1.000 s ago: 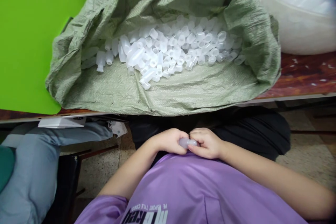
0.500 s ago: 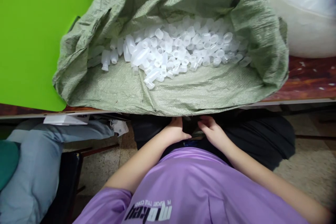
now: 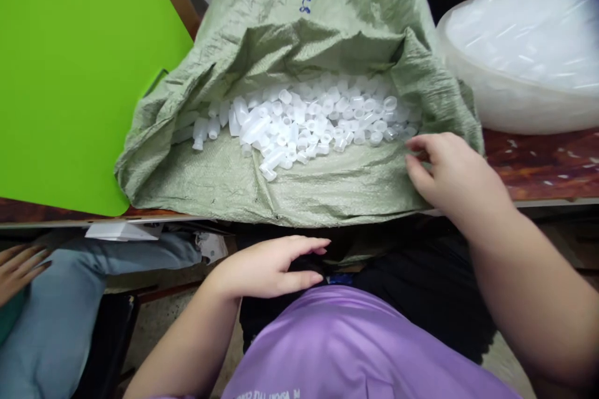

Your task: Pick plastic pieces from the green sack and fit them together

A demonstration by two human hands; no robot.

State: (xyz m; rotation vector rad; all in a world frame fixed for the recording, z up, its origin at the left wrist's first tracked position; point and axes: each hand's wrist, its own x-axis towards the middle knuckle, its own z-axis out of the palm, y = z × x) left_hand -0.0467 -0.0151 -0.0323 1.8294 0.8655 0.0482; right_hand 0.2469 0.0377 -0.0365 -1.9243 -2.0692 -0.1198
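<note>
A green woven sack (image 3: 219, 187) lies on the table with its mouth toward me. Inside it is a heap of small translucent white plastic tube-like pieces (image 3: 299, 128). My right hand (image 3: 452, 177) is over the right side of the sack's mouth, near the pieces at that end. Its thumb and fingers are apart, with nothing seen between them. Below the table edge, in front of my body, my left hand (image 3: 276, 265) is held with fingers stretched out and thumb apart, holding nothing.
A large translucent tub (image 3: 524, 103) heaped with clear plastic pieces stands on the right. On the left is a bright green panel (image 3: 84, 87). Below it sit a co-worker's jeans (image 3: 70, 305) and hand (image 3: 21, 271). White scraps dot the brown tabletop (image 3: 538, 165) at right.
My right hand has risen from below the table edge to the right of the sack's mouth. My left hand has drawn back to the left. The view has tilted up, and a co-worker's hand has appeared.
</note>
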